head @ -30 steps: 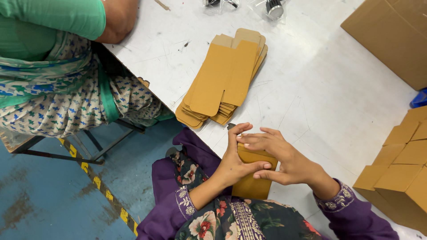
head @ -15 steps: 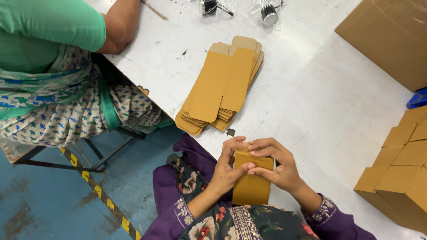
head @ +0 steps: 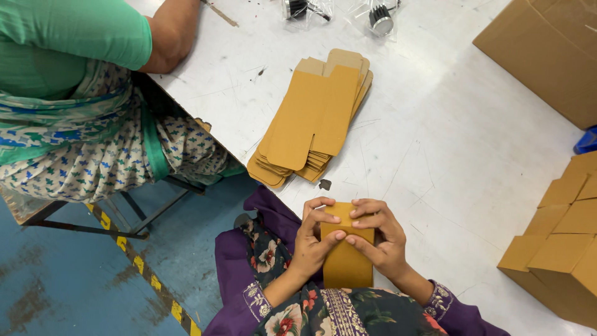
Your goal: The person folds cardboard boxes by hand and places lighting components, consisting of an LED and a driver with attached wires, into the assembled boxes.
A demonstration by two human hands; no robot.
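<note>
Small brown box [head: 347, 261] held upright at the desk edge, just above the lap, long axis running away from the body. Left hand [head: 314, 242] closed around its left side, thumb pressing the top flap; right hand [head: 382, 239] closed around the right side, fingers curled over the same top end. Box sits between the two palms, both hands equally near, the top end under the fingertips, the lower end free toward the body. Just beyond, on the white desk [head: 435, 162], a stack of flat blanks [head: 314, 118] lies angled, long axis pointing away and to the right, apart from the hands and nearer the left one. Right of the hands, a cluster of folded boxes [head: 559, 242] at the desk's edge. Far right, a large carton [head: 547, 56]. Far end: two bagged metal parts [head: 339, 12]. Left, another person [head: 81, 93] sits on a stool, arm resting on the desk.
</note>
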